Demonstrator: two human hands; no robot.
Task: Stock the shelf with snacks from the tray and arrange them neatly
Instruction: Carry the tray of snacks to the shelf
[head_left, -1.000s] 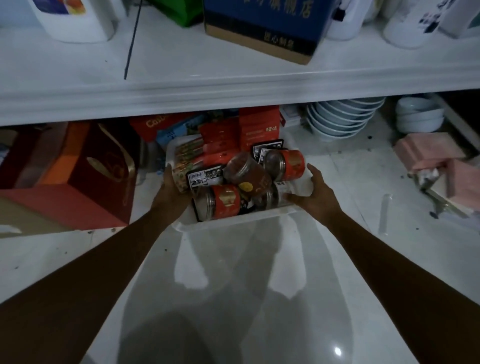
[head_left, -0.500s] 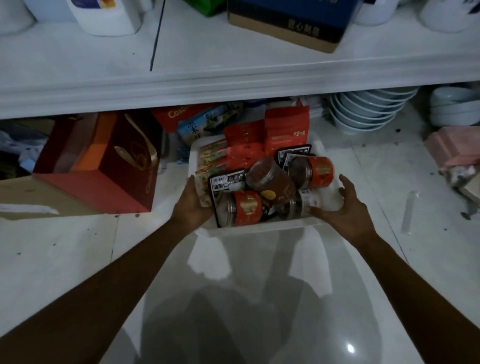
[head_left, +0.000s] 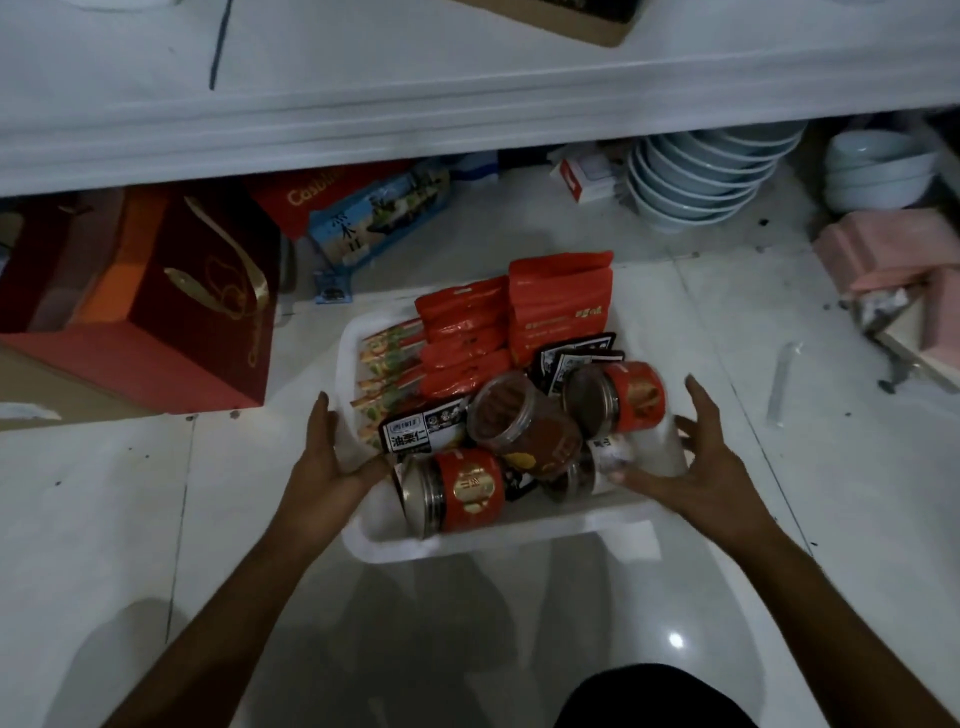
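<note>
A white tray sits on the tiled floor in front of the white shelf. It holds red pouches, striped stick packs, black-and-white packets and three lying jars: a red-labelled jar at the near edge, a brown jar in the middle, and another red-labelled jar on the right. My left hand lies flat against the tray's left rim, fingers straight. My right hand is spread at the right rim, its thumb near a small jar.
Under the shelf stand a dark red gift box, a blue box, a stack of bowls and more bowls. Pink boxes lie at the right. A cardboard box sits on the shelf top.
The tray has come out from under the shelf toward me onto the open floor. Both hands, which clasped its sides, have loosened with their fingers straightened.
</note>
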